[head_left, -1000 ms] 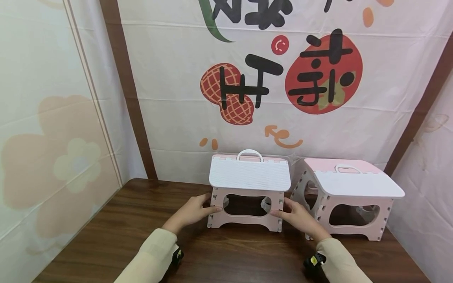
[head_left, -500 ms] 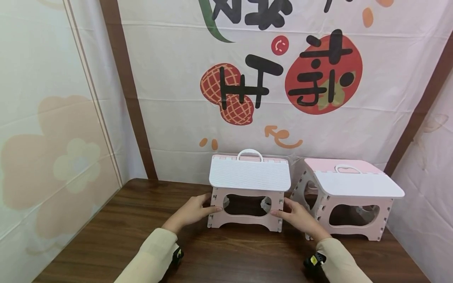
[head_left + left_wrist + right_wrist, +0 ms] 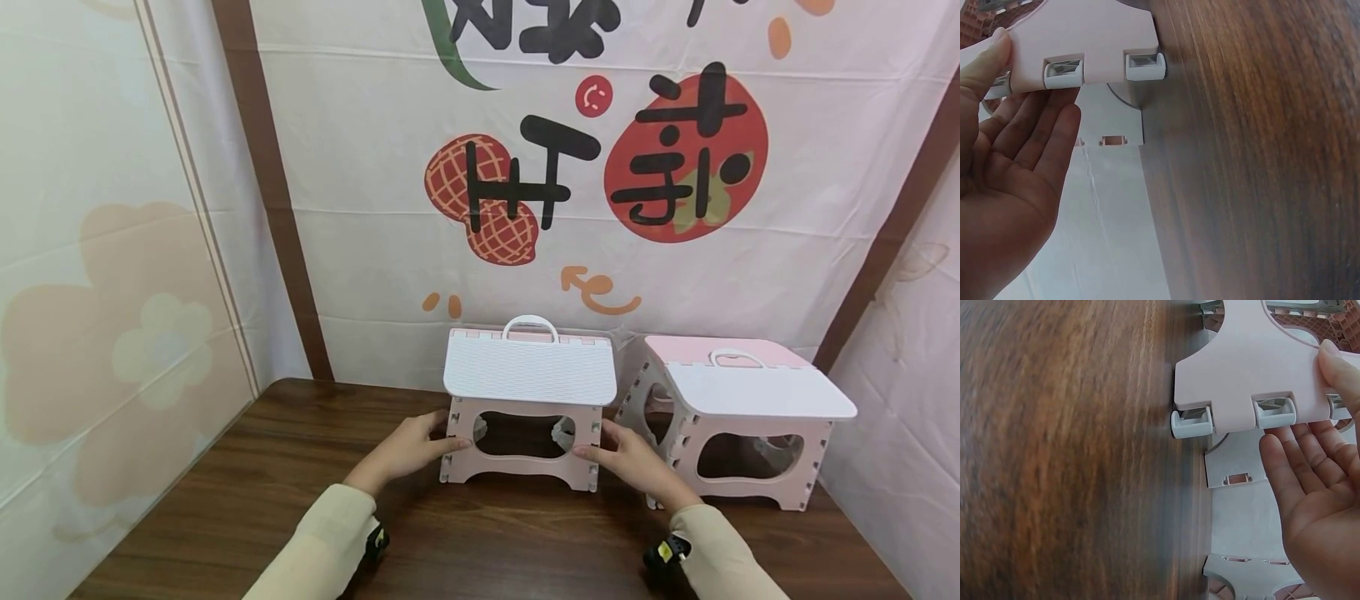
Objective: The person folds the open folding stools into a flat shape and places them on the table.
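Note:
A pink and white folding step stool (image 3: 528, 371) stands unfolded on the wooden table, its white carry handle (image 3: 529, 322) raised on top. My left hand (image 3: 408, 448) holds its left side, the thumb on the front panel and the fingers at the hinged edge. On the opposite side my right hand (image 3: 633, 460) grips it the same way. In the left wrist view the thumb presses the pink panel (image 3: 1085, 37) while the fingers reach behind it. The right wrist view shows the thumb by the oval cut-out of the panel (image 3: 1229, 381), fingers curving behind.
A second folding stool (image 3: 757, 392) of the same kind stands unfolded close by on the right, behind my right forearm. The brown wood-grain table (image 3: 480, 542) extends in front and to the left. A printed cloth backdrop (image 3: 360, 208) hangs directly behind the stools.

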Tool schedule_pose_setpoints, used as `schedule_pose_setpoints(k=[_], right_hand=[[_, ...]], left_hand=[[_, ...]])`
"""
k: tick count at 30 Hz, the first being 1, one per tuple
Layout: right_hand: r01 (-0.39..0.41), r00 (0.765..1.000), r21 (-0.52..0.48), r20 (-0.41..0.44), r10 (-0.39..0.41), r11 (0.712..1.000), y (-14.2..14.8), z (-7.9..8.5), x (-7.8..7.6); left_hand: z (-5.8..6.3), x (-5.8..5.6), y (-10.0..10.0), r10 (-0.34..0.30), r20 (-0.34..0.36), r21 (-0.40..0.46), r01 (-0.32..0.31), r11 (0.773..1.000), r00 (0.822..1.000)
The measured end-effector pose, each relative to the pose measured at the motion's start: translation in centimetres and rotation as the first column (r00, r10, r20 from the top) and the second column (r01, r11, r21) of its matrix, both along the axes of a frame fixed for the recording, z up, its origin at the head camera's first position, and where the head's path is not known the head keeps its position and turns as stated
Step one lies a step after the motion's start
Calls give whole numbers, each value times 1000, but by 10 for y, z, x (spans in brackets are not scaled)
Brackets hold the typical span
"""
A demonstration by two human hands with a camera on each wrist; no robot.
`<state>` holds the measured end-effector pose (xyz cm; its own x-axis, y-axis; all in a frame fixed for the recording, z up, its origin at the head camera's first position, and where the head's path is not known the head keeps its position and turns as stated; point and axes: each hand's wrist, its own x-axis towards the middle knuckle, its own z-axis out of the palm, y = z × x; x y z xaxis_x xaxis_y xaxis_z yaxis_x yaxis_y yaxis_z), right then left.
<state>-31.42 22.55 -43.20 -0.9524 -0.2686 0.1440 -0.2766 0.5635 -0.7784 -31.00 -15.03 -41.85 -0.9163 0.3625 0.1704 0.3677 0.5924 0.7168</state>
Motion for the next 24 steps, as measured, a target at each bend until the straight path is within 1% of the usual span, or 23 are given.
schedule_pose_setpoints(k=[9, 16, 20, 24], right_hand=[[-30, 999, -14, 12, 30, 999, 1, 0, 0], [-66, 998, -56, 3, 66, 996, 1, 0, 0], [-67, 998, -61, 3, 67, 996, 1, 0, 0], [-63, 998, -44, -1, 63, 997, 1, -1, -1]], left_hand=[[-2, -2, 0, 1, 8, -2, -1, 1000, 1000], [-2, -3, 0, -2, 11, -4, 2, 1000, 1000], [-3, -3, -1, -5, 10, -1, 5, 1000, 1000], [-3, -3, 0, -10, 12, 8, 10, 1000, 1000]])
